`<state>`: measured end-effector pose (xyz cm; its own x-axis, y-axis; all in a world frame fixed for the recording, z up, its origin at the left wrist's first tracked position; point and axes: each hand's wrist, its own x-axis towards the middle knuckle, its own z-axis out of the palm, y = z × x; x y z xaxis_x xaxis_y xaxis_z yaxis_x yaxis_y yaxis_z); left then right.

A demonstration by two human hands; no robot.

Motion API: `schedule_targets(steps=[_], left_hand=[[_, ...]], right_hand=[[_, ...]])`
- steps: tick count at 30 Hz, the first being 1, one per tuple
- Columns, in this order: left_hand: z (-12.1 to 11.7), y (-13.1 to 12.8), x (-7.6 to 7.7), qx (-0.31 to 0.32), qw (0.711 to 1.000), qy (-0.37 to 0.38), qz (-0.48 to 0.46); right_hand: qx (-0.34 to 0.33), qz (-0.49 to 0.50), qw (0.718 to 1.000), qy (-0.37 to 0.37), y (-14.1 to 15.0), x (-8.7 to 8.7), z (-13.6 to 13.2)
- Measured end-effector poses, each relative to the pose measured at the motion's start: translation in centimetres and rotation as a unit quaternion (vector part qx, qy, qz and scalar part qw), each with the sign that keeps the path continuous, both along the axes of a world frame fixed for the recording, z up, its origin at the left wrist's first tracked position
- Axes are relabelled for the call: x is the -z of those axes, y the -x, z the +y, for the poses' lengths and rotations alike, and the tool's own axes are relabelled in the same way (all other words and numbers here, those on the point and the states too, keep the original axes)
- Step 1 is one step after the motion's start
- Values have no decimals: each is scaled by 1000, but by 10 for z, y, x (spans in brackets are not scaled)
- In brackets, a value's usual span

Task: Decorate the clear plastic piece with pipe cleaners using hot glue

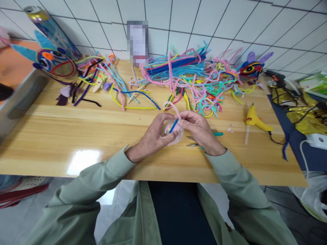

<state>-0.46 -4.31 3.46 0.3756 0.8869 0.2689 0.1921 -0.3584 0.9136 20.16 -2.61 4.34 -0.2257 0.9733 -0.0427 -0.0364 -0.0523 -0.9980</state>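
My left hand [155,136] is curled around a small clear round piece [176,134] wrapped in pale pink pipe cleaner, with a short blue pipe cleaner [173,126] stuck in it. My right hand [199,131] pinches a pink pipe cleaner [171,104] that loops up from the piece. Both hands hover just above the wooden table [76,129], near its middle. Scissors with green handles [217,134] lie partly under my right hand.
A big tangle of coloured pipe cleaners [194,75] covers the back of the table. A yellow glue gun [254,119] lies to the right. Pipe-cleaner masks sit at the back left [53,61] and back right [251,69]. Cables and gold foil [301,112] crowd the right edge.
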Motion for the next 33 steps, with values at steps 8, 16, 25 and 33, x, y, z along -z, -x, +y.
schedule_targets(steps=[8,16,25,33], left_hand=[[0,1,13,-12,998,-38,-40],[3,0,24,-16,994,-98,-36],[8,7,24,24,996,-70,-47],[8,10,7,40,997,49,-31]], right_hand=[[26,17,999,10,0,3,1],[51,19,998,24,5,11,0],[68,52,996,36,7,19,-2],[67,45,996,28,10,20,-3]])
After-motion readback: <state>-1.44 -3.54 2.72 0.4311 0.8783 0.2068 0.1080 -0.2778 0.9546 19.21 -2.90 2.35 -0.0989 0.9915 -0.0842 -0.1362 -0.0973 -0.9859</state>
